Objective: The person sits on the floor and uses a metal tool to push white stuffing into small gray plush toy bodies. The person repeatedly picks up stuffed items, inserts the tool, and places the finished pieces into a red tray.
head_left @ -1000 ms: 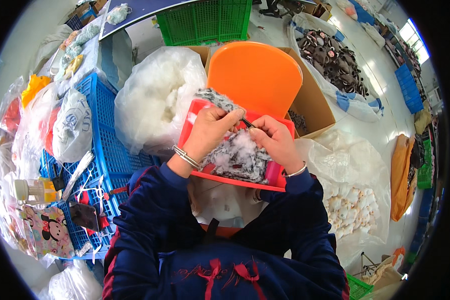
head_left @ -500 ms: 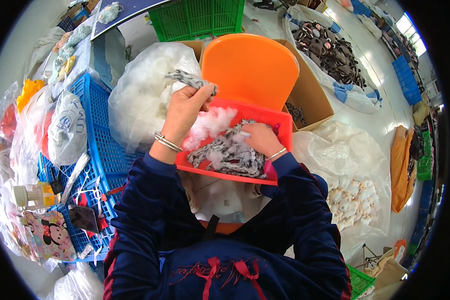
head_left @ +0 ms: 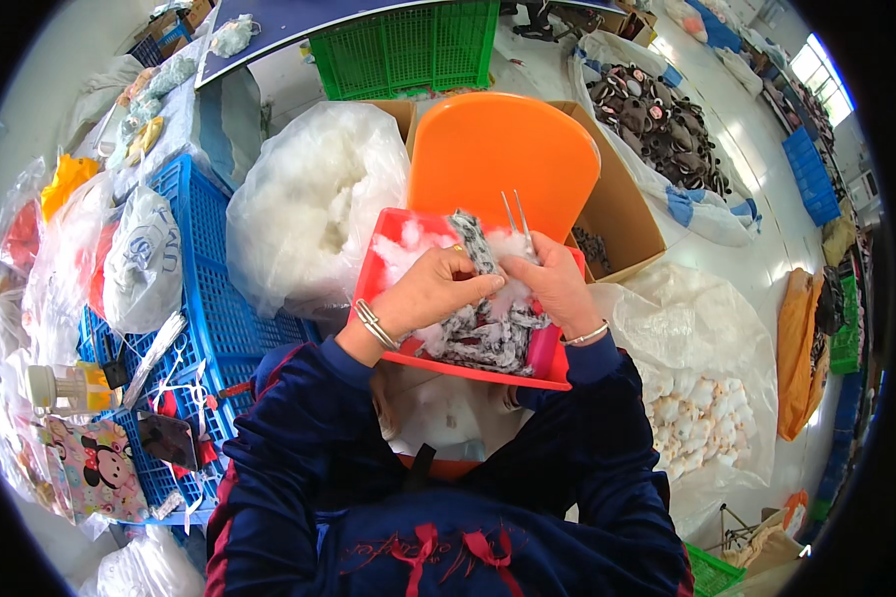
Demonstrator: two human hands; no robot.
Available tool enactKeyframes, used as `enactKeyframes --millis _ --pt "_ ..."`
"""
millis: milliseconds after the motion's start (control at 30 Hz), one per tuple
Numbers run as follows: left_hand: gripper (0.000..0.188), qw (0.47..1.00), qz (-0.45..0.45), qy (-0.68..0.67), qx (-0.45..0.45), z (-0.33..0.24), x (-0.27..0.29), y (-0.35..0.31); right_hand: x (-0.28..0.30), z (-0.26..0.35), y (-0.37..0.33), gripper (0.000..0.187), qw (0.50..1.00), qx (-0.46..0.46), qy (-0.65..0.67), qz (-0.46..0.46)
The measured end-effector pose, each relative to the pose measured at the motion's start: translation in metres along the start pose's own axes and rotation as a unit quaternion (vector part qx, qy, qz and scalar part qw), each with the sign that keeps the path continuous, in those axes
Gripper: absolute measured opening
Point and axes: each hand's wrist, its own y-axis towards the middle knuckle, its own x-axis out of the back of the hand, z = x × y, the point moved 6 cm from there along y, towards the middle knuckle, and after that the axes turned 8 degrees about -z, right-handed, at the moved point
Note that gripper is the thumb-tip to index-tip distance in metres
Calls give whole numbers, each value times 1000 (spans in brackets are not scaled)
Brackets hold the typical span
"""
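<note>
Left hand (head_left: pixel 426 295) holds the strip (head_left: pixel 477 242) in a narrow pinch over the tray (head_left: pixel 468 372); the strip's long axis runs forward, far end leaning left; right hand (head_left: pixel 560 286) grips tweezers (head_left: pixel 523 214), 2 prongs pointing forward, tips apart.

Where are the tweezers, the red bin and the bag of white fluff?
Tweezers (head_left: pixel 523 210): head view, right prong.
Red bin (head_left: pixel 483 374): head view, front rim.
Bag of white fluff (head_left: pixel 267 234): head view, plastic side.

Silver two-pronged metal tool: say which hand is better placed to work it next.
Probably the right hand: the tool juts up from its grip, while the left hand holds a grey-and-white fuzzy fabric piece.
</note>
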Motion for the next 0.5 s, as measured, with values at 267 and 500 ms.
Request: enactKeyframes --millis 267,500 --pt "27 993 -98 7 -63 -20 -1 4 -4 -8 -16 27 976 -28 211 34" --pt "28 986 -127 -98 -49 -17 -2 11 -1 -3 -14 25 985 43 157 -60"
